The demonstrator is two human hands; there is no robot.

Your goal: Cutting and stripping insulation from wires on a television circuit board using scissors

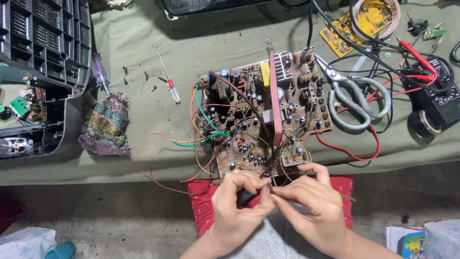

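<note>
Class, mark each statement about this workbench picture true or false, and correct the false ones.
1. Both hands, left hand and right hand, meet at the near edge of the circuit board. True.
2. The scissors lie left of the board. False: they lie to its right.
3. A red-handled screwdriver lies on the green cloth. True.
4. The right hand holds the scissors. False: it pinches thin wires by the board.
5. A knitted cloth lies left of the board. True.

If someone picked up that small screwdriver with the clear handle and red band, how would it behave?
The screwdriver is thin and looks light, so it would probably lift easily. Its shaft looks like rigid metal, so likely stiff, not floppy. The round handle might roll if nudged sideways, though the cloth-covered table may slow it.
</note>
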